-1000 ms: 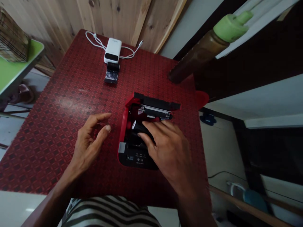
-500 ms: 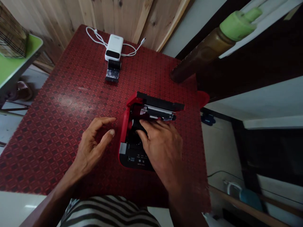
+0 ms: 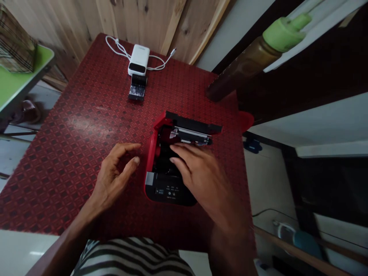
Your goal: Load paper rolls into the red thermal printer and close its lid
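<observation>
A small red and black machine (image 3: 169, 188), which looks like a label printer, stands on the table with its hinged lid (image 3: 192, 122) raised at the far side. Dark rounded parts, perhaps a roll, lie in its open compartment; the shadow hides their detail. My right hand (image 3: 202, 176) is over the right of the compartment, thumb and fingers apart, fingertips close to the dark parts; touch cannot be made out. To the left of the machine, my left hand (image 3: 116, 176) hovers open and empty, thumb and forefinger parted.
A white power bank (image 3: 139, 57) with a white cable sits at the table's far side, a short black strip roll (image 3: 138, 88) before it. A tall brown bottle with a green cap (image 3: 283, 34) stands at the right edge. Left is a green table (image 3: 43, 53) with a checked bag.
My right hand has drawn slightly up and to the right from the compartment, and its thumb has come away from the dark part. My left hand stays almost still.
</observation>
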Action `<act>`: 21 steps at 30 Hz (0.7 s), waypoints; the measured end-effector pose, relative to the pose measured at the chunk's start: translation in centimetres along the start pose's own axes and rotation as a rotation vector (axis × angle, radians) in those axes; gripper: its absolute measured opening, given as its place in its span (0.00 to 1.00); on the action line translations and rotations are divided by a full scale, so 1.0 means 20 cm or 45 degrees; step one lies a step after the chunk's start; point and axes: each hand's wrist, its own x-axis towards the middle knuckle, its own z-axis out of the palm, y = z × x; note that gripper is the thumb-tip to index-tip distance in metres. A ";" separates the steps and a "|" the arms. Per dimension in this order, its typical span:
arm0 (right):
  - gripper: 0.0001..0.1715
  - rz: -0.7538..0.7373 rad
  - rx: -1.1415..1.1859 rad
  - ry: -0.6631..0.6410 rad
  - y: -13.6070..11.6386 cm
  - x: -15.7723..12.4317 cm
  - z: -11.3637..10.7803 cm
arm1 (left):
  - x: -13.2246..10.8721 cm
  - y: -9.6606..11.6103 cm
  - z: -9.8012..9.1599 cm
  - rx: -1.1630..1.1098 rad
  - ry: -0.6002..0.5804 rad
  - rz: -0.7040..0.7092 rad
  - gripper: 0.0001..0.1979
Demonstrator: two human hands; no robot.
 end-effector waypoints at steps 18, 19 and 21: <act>0.14 -0.261 0.405 0.070 0.04 -0.06 -0.03 | 0.03 0.00 0.02 -0.127 0.053 -0.100 0.20; 0.13 -0.225 0.418 0.104 0.04 -0.07 -0.03 | 0.04 0.01 0.02 -0.117 0.051 -0.076 0.20; 0.12 -0.167 0.433 0.182 0.03 -0.09 -0.03 | 0.06 0.05 0.02 -0.082 0.050 -0.002 0.20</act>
